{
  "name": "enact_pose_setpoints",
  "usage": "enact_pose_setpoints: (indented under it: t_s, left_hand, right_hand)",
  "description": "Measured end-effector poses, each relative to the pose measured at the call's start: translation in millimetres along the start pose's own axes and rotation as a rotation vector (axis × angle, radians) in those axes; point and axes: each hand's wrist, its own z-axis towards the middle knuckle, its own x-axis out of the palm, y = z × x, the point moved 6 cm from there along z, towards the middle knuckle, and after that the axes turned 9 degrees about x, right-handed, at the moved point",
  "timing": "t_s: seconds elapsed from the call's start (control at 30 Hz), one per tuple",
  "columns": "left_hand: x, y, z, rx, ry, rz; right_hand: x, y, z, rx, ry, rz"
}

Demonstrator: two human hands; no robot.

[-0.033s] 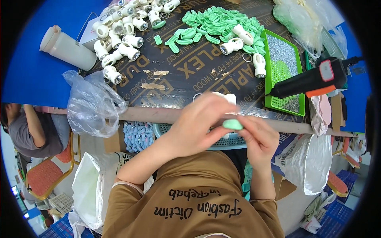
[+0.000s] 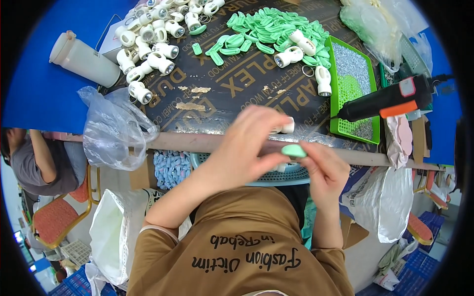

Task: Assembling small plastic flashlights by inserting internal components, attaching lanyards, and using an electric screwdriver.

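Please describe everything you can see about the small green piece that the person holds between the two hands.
The green piece is small, mint green, oval and smooth, and looks like moulded plastic. It lies roughly level in front of the person's chest, just past the near edge of the table. Fingertips of the right hand pinch it from the right, and the left hand touches its left end. Its underside is hidden. It matches the pile of green pieces farther back on the table.
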Motion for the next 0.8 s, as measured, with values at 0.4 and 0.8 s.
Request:
enact_pose_setpoints:
  t_s: [0.4, 0.8]
  left_hand:
    - [-29.9, 38.0, -4.4, -0.26, 0.018, 0.044]
    - [11.0, 35.0, -20.7, -0.26, 0.232, -0.029]
  right_hand:
    - [-12.0, -24.9, -7.9, -0.212, -0.066, -0.414]
    - [-7.6, -3.2, 8.8, -0.205, -0.038, -0.217]
